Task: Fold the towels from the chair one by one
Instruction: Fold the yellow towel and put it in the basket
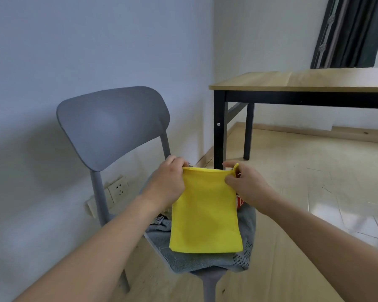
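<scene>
A yellow towel [205, 214], folded into a narrow rectangle, hangs in the air over the seat of a grey chair [111, 123]. My left hand [168, 182] pinches its top left corner. My right hand [244, 182] pinches the top right corner, where a small flap sticks up. Under the yellow towel a grey towel [205, 262] lies spread over the seat and droops off its front edge. A red and white cloth [239, 202] peeks out behind the yellow towel on the right, mostly hidden.
A wooden table [303, 81] with black legs stands at the right, close to the chair. A wall socket [118, 190] sits low on the wall behind the chair. Dark curtains [349, 31] hang at the top right. Light wooden floor [314, 192] stretches to the right.
</scene>
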The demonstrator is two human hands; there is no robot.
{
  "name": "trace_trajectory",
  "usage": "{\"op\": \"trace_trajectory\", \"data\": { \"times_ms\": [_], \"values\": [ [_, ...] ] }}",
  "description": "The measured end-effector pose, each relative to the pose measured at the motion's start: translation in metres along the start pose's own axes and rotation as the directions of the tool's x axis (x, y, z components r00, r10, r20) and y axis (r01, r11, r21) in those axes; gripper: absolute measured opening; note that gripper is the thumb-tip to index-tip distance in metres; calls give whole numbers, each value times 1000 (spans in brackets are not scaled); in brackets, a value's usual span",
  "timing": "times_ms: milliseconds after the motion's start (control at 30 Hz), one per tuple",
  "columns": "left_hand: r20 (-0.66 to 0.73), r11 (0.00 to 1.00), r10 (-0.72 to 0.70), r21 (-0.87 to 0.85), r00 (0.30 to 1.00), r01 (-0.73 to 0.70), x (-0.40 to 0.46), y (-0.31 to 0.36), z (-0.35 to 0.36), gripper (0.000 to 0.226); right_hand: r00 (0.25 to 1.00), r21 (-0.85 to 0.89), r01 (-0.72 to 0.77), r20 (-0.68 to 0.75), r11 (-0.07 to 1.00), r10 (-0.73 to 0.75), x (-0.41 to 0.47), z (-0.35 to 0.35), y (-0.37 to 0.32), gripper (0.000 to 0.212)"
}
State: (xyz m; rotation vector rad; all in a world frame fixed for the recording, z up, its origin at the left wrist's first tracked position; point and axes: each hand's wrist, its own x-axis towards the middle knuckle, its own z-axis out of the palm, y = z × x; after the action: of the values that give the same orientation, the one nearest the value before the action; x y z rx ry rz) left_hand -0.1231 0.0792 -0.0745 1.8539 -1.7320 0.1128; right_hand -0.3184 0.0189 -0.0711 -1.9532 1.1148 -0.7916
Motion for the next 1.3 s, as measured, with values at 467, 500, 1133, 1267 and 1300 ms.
{"op": "trace_trajectory", "data": {
  "times_ms": [467, 500, 1133, 1267, 1300],
  "values": [
    [398, 981, -190, 43, 898, 189, -38, 110, -167, 19, 983, -486, 110, 180, 867, -24, -90, -86, -150, 24],
    [434, 977, -205, 40, 877, 208, -40, 110, -168, 19, 982, -452, 88, 190, 888, 0, -85, -84, -148, 32],
    [551, 973, -100, 227, 829, -34, -88, 37, -64, 12, 874, -604, 326, 486, 727, 12, -75, -8, -30, 18],
    [736, 975, -195, 220, 648, 43, -106, 16, -30, 12, 770, -607, 263, 601, 750, 216, -75, 10, -2, 15],
    [730, 978, -204, 180, 652, 104, -104, 11, -29, 13, 778, -589, 214, 585, 779, 229, -71, 9, -1, 22]
  ]
}}
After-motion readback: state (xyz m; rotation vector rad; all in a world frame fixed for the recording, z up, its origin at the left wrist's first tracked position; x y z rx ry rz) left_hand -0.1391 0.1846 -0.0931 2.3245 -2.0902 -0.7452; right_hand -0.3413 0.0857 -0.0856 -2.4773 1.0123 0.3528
